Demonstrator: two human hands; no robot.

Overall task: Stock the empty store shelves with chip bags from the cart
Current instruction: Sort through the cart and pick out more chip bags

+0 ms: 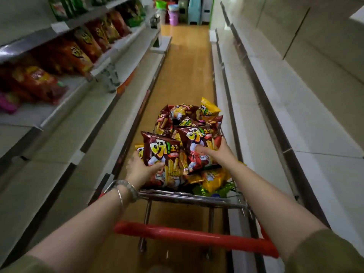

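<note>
A wire cart [189,198] with a red handle [193,236] stands in the aisle, piled with several brown and yellow chip bags. My left hand [140,167] grips the lower left side of a brown chip bag [163,154], thumb across its front. My right hand [214,151] holds a second brown chip bag [199,140], thumb on its face and fingers behind its right edge. Both bags are lifted above the pile. More brown bags [173,117] and a yellow bag [209,109] lie farther in the cart.
White bare shelves [307,125] line the right side. On the left, upper shelves [65,107] hold orange, red and green snack bags, and the lower ones are bare. The wood-coloured aisle floor [187,62] runs ahead to coloured plastic bins [173,14].
</note>
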